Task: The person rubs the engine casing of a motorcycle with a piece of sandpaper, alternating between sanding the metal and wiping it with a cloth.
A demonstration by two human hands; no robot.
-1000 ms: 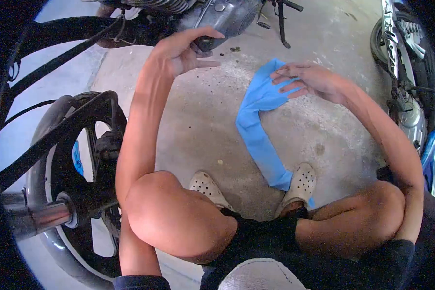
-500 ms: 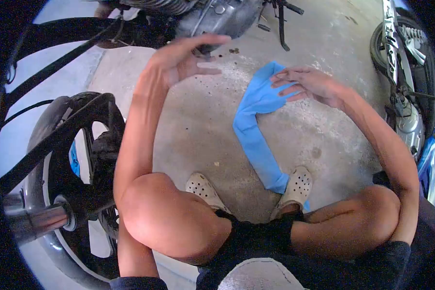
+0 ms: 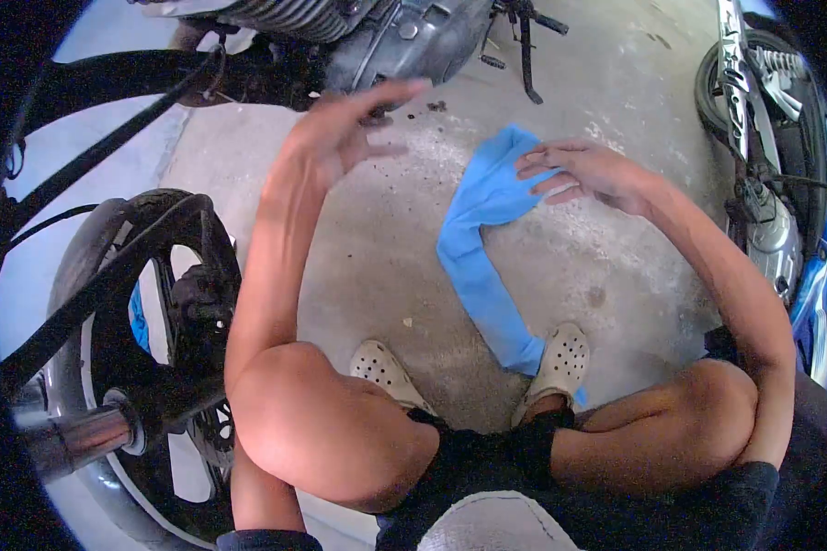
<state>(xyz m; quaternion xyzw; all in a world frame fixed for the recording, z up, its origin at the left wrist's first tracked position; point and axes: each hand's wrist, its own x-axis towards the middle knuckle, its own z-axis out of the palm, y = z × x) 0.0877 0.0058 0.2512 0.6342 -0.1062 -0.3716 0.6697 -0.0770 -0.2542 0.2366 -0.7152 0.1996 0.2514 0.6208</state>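
My left hand [image 3: 354,133] is raised in front of the motorcycle engine [image 3: 413,41], fingers apart and slightly blurred, with nothing in it. On the other side, my right hand [image 3: 588,174] hangs with loosely spread fingers and overlaps the upper end of a long blue cloth [image 3: 473,262] in this view. The cloth lies bent across the concrete floor, its lower end beside my right clog [image 3: 562,360]. Both forearms reach forward past my bent knees.
To my left stands a motorcycle wheel [image 3: 73,275] with dark frame tubes around it. A kickstand [image 3: 527,55] juts down at the top. Another motorcycle [image 3: 770,230] is parked along the right side. My left clog [image 3: 386,372] rests on the floor [image 3: 377,266].
My left hand has dipped slightly, still spread. My right hand has barely shifted. The whole view has tilted a little, showing more of the engine; the cloth lies as before.
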